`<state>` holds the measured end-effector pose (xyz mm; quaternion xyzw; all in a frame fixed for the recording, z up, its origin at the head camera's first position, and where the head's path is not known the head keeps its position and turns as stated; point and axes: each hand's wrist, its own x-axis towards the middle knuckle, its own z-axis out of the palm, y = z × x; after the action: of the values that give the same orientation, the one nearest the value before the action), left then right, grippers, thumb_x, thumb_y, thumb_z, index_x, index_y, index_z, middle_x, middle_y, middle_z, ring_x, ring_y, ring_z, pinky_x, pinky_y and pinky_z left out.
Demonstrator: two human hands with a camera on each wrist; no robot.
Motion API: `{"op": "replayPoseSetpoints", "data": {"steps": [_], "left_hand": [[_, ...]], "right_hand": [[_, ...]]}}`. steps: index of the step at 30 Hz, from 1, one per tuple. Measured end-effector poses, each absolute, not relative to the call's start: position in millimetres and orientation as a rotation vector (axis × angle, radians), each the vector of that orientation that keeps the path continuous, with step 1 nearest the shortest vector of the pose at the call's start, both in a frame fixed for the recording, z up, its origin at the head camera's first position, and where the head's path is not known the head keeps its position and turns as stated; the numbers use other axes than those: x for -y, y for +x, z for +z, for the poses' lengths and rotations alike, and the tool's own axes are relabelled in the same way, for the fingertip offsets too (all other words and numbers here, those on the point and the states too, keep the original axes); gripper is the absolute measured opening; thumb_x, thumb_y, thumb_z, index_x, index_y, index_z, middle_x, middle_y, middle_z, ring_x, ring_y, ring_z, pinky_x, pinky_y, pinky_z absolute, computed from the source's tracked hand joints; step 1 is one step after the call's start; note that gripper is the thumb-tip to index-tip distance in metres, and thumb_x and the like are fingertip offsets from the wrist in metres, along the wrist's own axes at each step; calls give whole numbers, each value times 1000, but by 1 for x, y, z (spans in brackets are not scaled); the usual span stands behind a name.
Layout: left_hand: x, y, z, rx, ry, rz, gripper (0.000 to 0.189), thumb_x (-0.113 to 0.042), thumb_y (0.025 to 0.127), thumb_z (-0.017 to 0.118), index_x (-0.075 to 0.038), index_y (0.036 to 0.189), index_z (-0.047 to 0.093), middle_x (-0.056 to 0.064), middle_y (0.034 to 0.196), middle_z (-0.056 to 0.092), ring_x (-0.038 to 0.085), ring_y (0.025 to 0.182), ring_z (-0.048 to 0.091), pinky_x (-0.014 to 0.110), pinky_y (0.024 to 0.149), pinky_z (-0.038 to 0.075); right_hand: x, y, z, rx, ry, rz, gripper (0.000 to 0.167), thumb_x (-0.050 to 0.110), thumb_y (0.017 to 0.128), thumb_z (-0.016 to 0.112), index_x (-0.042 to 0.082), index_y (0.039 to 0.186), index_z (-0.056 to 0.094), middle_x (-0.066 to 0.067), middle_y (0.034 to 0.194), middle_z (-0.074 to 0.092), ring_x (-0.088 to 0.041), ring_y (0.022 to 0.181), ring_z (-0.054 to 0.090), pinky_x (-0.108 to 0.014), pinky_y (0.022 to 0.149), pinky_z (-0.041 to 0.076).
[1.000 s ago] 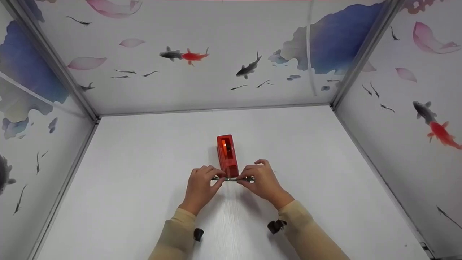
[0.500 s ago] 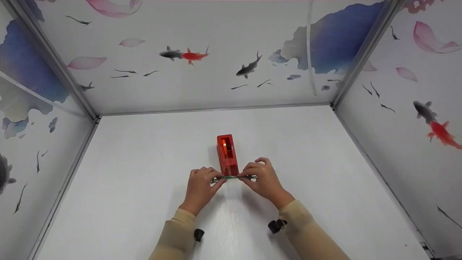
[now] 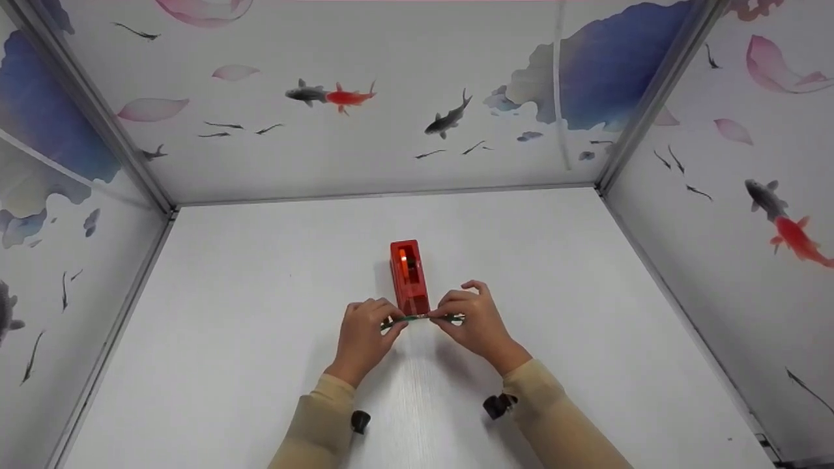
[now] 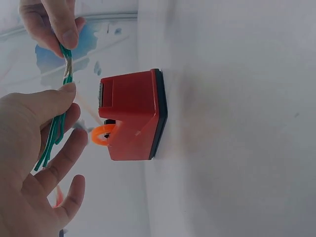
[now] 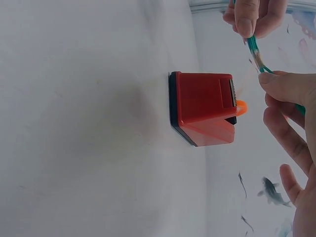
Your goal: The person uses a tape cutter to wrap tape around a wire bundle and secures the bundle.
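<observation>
A thin bundle of green wire-like strands point(image 4: 51, 140) stretches crosswise between both hands, with a tan band point(image 4: 68, 65) round its middle. The left hand point(image 3: 362, 333) pinches it between thumb and fingers on one side of the band, loose strand ends hanging past the palm in the left wrist view. On the other side, the thumb and fingers of the right hand point(image 3: 479, 327) pinch it too. Just beyond the bundle stands a red tape dispenser point(image 5: 205, 98) with an orange tape core point(image 4: 100, 135) and a toothed cutter edge point(image 5: 232, 93) facing the hands.
The dispenser rests on a white table point(image 3: 260, 280). White panels with painted fish and petals point(image 3: 391, 156) enclose the table at the back and both sides, joined by grey metal frames point(image 3: 642, 111). A dark wrist camera point(image 3: 500, 407) sits at each sleeve.
Both hands have shifted very slightly away from the body with the bundle, whose middle now shows more green. The head view has tilted a little. The dispenser stays put.
</observation>
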<state>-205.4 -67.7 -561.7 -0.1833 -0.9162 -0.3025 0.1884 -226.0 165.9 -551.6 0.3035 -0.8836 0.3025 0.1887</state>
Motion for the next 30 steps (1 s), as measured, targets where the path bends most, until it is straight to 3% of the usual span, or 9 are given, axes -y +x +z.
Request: {"op": "replayPoseSetpoints", "data": {"steps": [13,19,25,30], "left_hand": [[69,-207,-560,2521,-533,-880,11,-22,85,87,-20,93,78,-7,86,73,14,82,68,40,88,53],[69,-206,-562,2515,-544,-879,13,-19,85,87,-20,93,78,-7,89,72,12,84,69,39,90,53],[67,-207,-563,2514,-543,-885,13,-18,85,87,-21,94,78,-6,90,70,12,84,68,39,89,53],[67,-206,-564,2492,-550,-900,12,-18,85,86,-19,94,78,-5,90,69,12,84,69,40,89,54]], "right_hand": [[-168,-227,-559,2558,800,1062,19,22,86,86,24,104,79,12,90,76,-2,78,66,-52,103,39],[-168,-228,-563,2722,729,1338,22,25,93,79,23,115,77,13,101,75,-8,87,66,-49,91,54],[-166,-228,-568,2842,603,1549,18,32,101,67,23,113,78,2,108,75,-16,99,63,-43,90,53],[-164,-228,-571,2823,579,1712,21,27,105,62,13,111,76,-5,105,75,-25,100,68,-38,87,54]]}}
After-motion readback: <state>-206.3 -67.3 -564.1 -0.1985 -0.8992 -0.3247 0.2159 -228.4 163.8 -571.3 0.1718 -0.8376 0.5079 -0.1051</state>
